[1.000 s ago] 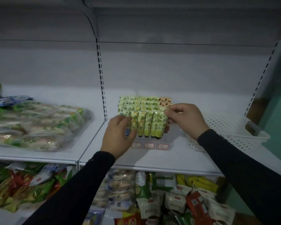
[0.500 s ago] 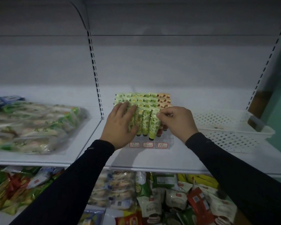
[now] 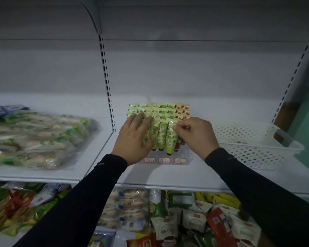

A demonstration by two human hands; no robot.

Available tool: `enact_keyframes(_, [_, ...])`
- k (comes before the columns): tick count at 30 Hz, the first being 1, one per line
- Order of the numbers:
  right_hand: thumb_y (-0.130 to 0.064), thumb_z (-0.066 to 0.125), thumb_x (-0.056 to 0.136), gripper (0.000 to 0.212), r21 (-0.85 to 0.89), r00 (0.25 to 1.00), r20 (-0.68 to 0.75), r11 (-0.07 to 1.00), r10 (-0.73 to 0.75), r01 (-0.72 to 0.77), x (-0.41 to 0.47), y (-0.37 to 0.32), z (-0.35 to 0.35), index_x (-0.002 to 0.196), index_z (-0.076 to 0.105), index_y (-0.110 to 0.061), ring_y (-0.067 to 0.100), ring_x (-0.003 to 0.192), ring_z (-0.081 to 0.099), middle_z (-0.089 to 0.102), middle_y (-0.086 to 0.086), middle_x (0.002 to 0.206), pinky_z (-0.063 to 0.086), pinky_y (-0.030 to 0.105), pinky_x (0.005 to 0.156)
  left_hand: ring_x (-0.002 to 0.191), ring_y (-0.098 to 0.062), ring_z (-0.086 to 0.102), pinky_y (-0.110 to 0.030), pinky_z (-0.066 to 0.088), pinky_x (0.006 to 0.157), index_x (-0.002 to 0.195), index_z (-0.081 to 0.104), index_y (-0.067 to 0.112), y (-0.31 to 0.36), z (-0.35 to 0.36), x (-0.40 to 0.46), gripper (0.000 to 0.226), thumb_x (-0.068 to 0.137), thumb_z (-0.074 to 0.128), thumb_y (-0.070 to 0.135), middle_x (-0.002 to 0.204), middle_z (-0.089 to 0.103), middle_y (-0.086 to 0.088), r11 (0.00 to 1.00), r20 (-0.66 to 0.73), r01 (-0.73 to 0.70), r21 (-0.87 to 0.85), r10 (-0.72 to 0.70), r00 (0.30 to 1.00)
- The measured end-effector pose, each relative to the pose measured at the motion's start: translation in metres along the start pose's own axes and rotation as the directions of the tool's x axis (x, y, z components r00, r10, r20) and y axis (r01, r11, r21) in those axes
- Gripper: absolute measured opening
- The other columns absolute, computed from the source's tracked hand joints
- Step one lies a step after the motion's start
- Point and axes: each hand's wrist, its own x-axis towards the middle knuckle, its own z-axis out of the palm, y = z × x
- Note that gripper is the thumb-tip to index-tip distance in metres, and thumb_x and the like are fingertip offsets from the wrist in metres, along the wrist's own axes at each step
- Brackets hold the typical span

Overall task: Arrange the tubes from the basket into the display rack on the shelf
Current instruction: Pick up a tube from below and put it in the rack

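A clear display rack (image 3: 183, 155) with three price labels on its front stands on the white shelf (image 3: 168, 173). Several rows of green patterned tubes (image 3: 161, 136) stand in it, caps down, with orange ones along the right side. My left hand (image 3: 133, 139) lies flat, fingers spread, against the front-left tubes. My right hand (image 3: 196, 135) pinches the flat top end of the front-right green tube (image 3: 171, 139). The white perforated basket (image 3: 253, 148) sits to the right on the same shelf and looks empty.
A large clear bag of packaged food (image 3: 36, 138) fills the shelf section to the left. A slotted upright (image 3: 107, 86) separates the two sections. The lower shelf holds many snack packets (image 3: 168, 220).
Both hands have moved down and closer together onto the front row. The left hand now lies flat on the tubes; the right-hand tube sits lower in the rack.
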Motion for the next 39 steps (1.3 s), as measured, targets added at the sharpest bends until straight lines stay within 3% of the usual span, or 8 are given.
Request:
enact_keyframes(7, [-0.029,0.067,0.090,0.019,-0.025,0.999,0.029,1.000,-0.017,0.017,-0.004,0.003,0.005,0.091,0.078,-0.014,0.003,0.072,0.053,0.060,-0.009,0.078,0.035,0.002,0.064,0.139,-0.037,0.034,-0.048,0.026,0.115,0.144,0.045,0.013,0.002,-0.008,0.023,0.070,0.091,0.033,0.058,0.148,0.044,-0.017,0.999,-0.037,-0.016,0.042,0.017,0.999])
enact_keyframes(14, [-0.032,0.067,0.090,0.020,-0.050,0.999,0.039,0.998,-0.034,0.036,-0.002,0.003,0.009,0.087,0.078,-0.016,0.002,0.070,0.050,0.061,-0.009,0.075,0.034,0.003,0.063,0.148,-0.029,0.015,-0.046,0.011,0.120,0.151,0.030,0.029,-0.004,-0.011,0.049,0.078,0.086,0.008,0.066,0.159,0.026,-0.008,0.995,0.160,0.015,0.095,-0.030,0.987])
enact_keyframes(20, [-0.031,0.066,0.090,0.019,-0.051,0.998,0.037,0.997,-0.050,0.052,-0.003,0.002,0.009,0.085,0.077,-0.016,-0.001,0.068,0.048,0.056,-0.013,0.071,0.034,0.004,0.062,0.147,-0.029,0.018,-0.045,0.011,0.120,0.151,0.033,0.025,-0.007,-0.012,0.046,0.062,0.098,0.029,0.058,0.158,0.028,-0.009,0.998,0.117,0.019,0.065,-0.027,0.993])
enact_keyframes(27, [-0.031,0.066,0.090,0.018,-0.030,0.998,0.033,0.998,-0.046,0.047,-0.005,0.002,0.010,0.090,0.078,-0.016,-0.006,0.070,0.049,0.058,-0.013,0.076,0.034,0.000,0.065,0.139,-0.030,0.033,-0.041,0.022,0.116,0.146,0.039,0.007,-0.013,-0.019,0.014,0.081,0.088,0.029,0.062,0.150,0.041,-0.015,0.988,-0.013,0.144,-0.063,-0.145,0.989])
enact_keyframes(31, [-0.031,0.066,0.090,0.019,-0.019,0.999,0.040,0.999,-0.035,0.036,-0.007,0.002,0.010,0.091,0.077,-0.016,0.003,0.074,0.052,0.063,-0.008,0.081,0.034,0.000,0.066,0.147,-0.025,0.017,-0.037,0.017,0.118,0.153,0.023,0.009,-0.015,-0.010,-0.018,0.078,0.096,0.044,0.056,0.161,0.018,-0.013,0.954,-0.013,0.277,-0.114,-0.280,0.960])
enact_keyframes(33, [-0.031,0.066,0.090,0.019,-0.008,0.999,0.042,1.000,-0.030,0.030,-0.007,0.002,0.009,0.092,0.077,-0.015,0.002,0.073,0.053,0.064,-0.006,0.082,0.035,0.000,0.066,0.149,-0.023,0.014,-0.035,0.015,0.119,0.154,0.019,0.009,-0.017,-0.005,-0.031,0.080,0.096,0.045,0.056,0.162,0.014,-0.011,0.936,0.026,0.328,-0.128,-0.327,0.945])
enact_keyframes(37, [-0.030,0.066,0.090,0.018,0.004,0.999,0.038,1.000,-0.016,0.016,-0.008,0.000,0.009,0.092,0.077,-0.015,-0.001,0.072,0.051,0.064,-0.005,0.082,0.035,0.000,0.066,0.135,-0.026,0.036,-0.032,0.027,0.109,0.145,0.035,0.003,-0.016,0.003,-0.052,0.086,0.086,0.037,0.065,0.148,0.041,-0.016,0.921,0.162,0.372,-0.116,-0.352,0.922])
enact_keyframes(39, [-0.029,0.067,0.090,0.018,0.015,0.999,0.040,1.000,-0.006,0.005,-0.008,0.000,0.009,0.092,0.077,-0.015,-0.002,0.071,0.052,0.065,-0.006,0.082,0.036,0.000,0.066,0.135,-0.026,0.035,-0.033,0.028,0.108,0.149,0.028,0.004,-0.016,0.011,-0.061,0.088,0.087,0.039,0.066,0.150,0.039,-0.014,0.905,0.280,0.415,-0.097,-0.375,0.884])
